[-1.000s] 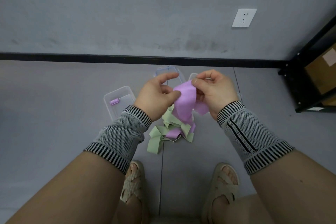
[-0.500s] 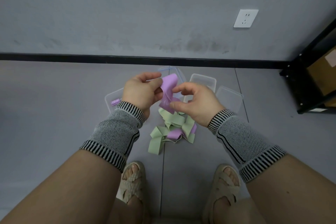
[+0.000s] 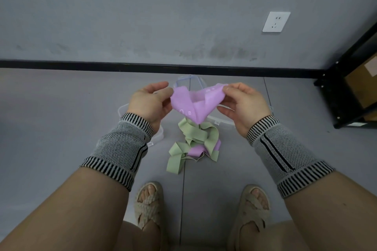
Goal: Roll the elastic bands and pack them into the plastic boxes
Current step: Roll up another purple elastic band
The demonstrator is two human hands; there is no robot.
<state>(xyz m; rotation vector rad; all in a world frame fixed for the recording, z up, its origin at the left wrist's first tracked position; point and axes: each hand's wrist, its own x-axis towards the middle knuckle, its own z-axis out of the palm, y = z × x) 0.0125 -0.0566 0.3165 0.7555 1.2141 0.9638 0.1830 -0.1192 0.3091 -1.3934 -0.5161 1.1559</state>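
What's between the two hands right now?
In the head view, only the purple band spans the gap: the left hand pinches one end, the right hand the other, and it sags in a V between them.

Only legible marks: white print on the wide purple elastic band point(image 3: 195, 106) pinched between the left hand point(image 3: 149, 101) and right hand point(image 3: 245, 104), reading roughly "0" and "B" near its lower left fold. More white characters run along the band's upper right edge by the right fingertips, too small and creased to read. Small white tab on the rim of a clear plastic box point(image 3: 217, 122) on the floor may carry print, unreadable.
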